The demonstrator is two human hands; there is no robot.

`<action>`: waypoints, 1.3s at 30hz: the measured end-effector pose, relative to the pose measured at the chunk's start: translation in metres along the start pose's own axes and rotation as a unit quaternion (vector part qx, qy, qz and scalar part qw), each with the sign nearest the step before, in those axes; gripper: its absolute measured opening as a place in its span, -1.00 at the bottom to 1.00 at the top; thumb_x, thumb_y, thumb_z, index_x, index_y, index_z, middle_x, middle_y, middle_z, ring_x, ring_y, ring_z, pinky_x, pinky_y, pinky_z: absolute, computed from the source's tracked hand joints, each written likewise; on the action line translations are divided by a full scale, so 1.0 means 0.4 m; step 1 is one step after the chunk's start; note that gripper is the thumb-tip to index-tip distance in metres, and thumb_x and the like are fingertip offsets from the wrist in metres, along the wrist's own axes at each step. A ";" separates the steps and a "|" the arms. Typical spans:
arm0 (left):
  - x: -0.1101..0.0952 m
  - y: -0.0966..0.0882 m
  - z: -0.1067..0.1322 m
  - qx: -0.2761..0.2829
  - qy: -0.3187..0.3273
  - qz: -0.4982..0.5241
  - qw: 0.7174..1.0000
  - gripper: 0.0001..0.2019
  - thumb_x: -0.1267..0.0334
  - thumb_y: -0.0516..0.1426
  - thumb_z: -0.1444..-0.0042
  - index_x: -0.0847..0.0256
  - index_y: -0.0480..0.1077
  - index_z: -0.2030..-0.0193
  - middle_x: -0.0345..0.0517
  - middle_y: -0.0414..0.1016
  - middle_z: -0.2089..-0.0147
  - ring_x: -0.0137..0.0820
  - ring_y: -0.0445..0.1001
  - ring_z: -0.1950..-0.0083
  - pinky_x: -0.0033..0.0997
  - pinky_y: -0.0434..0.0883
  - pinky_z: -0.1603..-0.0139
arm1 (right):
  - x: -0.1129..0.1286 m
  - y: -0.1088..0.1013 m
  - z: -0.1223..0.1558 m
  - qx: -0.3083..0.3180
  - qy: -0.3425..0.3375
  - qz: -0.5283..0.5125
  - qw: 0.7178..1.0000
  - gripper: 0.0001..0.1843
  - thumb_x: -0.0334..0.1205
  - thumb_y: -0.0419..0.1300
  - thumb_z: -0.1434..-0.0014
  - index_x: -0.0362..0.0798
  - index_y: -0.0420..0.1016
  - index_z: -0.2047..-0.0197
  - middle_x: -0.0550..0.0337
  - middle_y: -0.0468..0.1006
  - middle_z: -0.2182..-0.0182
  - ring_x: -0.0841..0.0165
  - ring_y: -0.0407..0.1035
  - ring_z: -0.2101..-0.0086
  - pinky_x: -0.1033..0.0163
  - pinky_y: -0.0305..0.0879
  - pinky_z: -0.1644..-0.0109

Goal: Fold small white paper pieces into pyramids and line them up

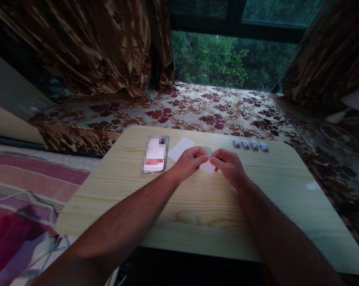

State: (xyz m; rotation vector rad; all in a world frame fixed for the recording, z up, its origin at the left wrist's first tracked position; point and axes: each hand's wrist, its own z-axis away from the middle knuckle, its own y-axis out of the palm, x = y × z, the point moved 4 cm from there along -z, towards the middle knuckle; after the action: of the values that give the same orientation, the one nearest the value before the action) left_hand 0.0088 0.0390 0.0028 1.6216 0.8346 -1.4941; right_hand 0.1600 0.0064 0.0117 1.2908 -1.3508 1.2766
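A small folded piece of white paper [207,167] is pinched between my two hands, just above the wooden table. My left hand [192,161] grips its left edge with thumb and fingers closed. On the other side, my right hand [227,163] pinches the right edge near the top. A crease runs down the part of the paper that shows; the rest is covered by my fingers. Behind my left hand lies a flat sheet of white paper [181,147]. Several small folded paper pieces [246,144] sit in a row at the far right.
A phone [154,155] lies on the table [194,214], left of my hands. Past the far edge is a flower-patterned cloth [215,109] under a window, with brown curtains [119,43]. Striped bedding [33,171] and white cables are at the left.
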 end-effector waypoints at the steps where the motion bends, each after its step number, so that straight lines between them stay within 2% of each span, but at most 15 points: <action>1: 0.001 -0.002 -0.001 -0.010 -0.002 0.010 1.000 -0.74 0.09 0.25 -0.02 0.25 0.37 0.37 -0.31 0.28 0.55 -0.57 0.18 0.55 -0.52 0.07 0.52 | 0.000 -0.001 0.000 -0.005 0.002 -0.007 1.000 -0.83 -0.16 0.31 -0.07 -0.07 0.46 0.42 0.31 0.44 0.58 0.48 0.26 0.58 0.34 0.17 0.51; 5: 0.010 -0.009 -0.006 -0.035 -0.010 0.041 0.999 -0.76 0.12 0.26 -0.01 0.23 0.37 0.36 -0.31 0.28 0.53 -0.57 0.18 0.55 -0.52 0.08 0.52 | -0.002 -0.007 -0.001 -0.019 0.007 -0.020 1.000 -0.82 -0.18 0.32 -0.06 -0.07 0.43 0.44 0.32 0.44 0.63 0.48 0.25 0.61 0.34 0.15 0.50; 10: 0.016 -0.005 -0.006 -0.021 -0.007 0.050 0.999 -0.76 0.10 0.24 -0.05 0.22 0.36 0.34 -0.32 0.26 0.54 -0.56 0.18 0.55 -0.52 0.06 0.53 | -0.001 -0.009 0.000 -0.014 0.005 -0.012 1.000 -0.81 -0.20 0.31 -0.07 -0.08 0.42 0.46 0.32 0.43 0.64 0.49 0.25 0.61 0.34 0.12 0.51; 14: 0.004 0.000 -0.001 -0.011 0.005 0.016 1.000 -0.70 0.05 0.27 -0.02 0.24 0.35 0.36 -0.31 0.28 0.51 -0.58 0.18 0.54 -0.53 0.06 0.52 | 0.005 -0.007 0.000 -0.004 -0.001 -0.006 1.000 -0.80 -0.20 0.33 -0.06 -0.09 0.42 0.47 0.31 0.44 0.63 0.49 0.25 0.60 0.34 0.11 0.50; 18: 0.000 -0.004 -0.001 -0.019 0.009 -0.011 1.000 -0.70 0.08 0.30 0.01 0.26 0.36 0.39 -0.31 0.29 0.51 -0.59 0.16 0.53 -0.52 0.06 0.51 | 0.000 -0.005 -0.003 -0.007 -0.005 -0.013 1.000 -0.79 -0.19 0.35 -0.05 -0.09 0.45 0.47 0.29 0.45 0.62 0.49 0.24 0.60 0.33 0.11 0.50; 26: 0.026 -0.024 -0.015 -0.058 0.010 0.029 0.998 -0.74 0.17 0.33 0.08 0.25 0.35 0.45 -0.28 0.33 0.53 -0.54 0.24 0.53 -0.49 0.12 0.48 | -0.007 -0.008 0.001 -0.013 -0.006 -0.040 0.999 -0.76 -0.13 0.36 -0.07 -0.09 0.47 0.47 0.28 0.46 0.62 0.47 0.26 0.60 0.31 0.17 0.48; 32: 0.030 -0.022 -0.015 -0.053 0.000 0.042 0.998 -0.74 0.18 0.34 0.10 0.25 0.37 0.47 -0.27 0.35 0.54 -0.53 0.27 0.53 -0.48 0.15 0.48 | -0.002 -0.013 0.001 -0.008 -0.011 -0.036 0.999 -0.76 -0.14 0.37 -0.06 -0.09 0.49 0.49 0.27 0.47 0.63 0.48 0.28 0.59 0.32 0.20 0.47; 37: 0.032 -0.020 -0.015 -0.056 0.006 0.071 0.996 -0.74 0.14 0.33 0.05 0.24 0.39 0.38 -0.28 0.36 0.50 -0.56 0.25 0.54 -0.51 0.11 0.52 | -0.006 -0.011 0.000 -0.015 -0.019 -0.056 0.998 -0.78 -0.15 0.35 -0.08 -0.09 0.49 0.46 0.26 0.48 0.61 0.47 0.28 0.58 0.31 0.21 0.48; 39: 0.029 -0.020 -0.016 -0.071 0.014 0.076 0.994 -0.73 0.12 0.32 0.02 0.22 0.41 0.30 -0.30 0.35 0.50 -0.56 0.24 0.55 -0.52 0.09 0.54 | -0.007 -0.008 -0.001 -0.011 -0.017 -0.070 0.997 -0.82 -0.14 0.34 -0.09 -0.09 0.52 0.38 0.26 0.48 0.59 0.47 0.28 0.58 0.32 0.21 0.50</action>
State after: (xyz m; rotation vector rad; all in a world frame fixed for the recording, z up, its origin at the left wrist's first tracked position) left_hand 0.0063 0.0482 -0.0094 1.5669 0.7943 -1.2807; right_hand 0.1634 0.0073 0.0093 1.3717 -1.2719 1.1457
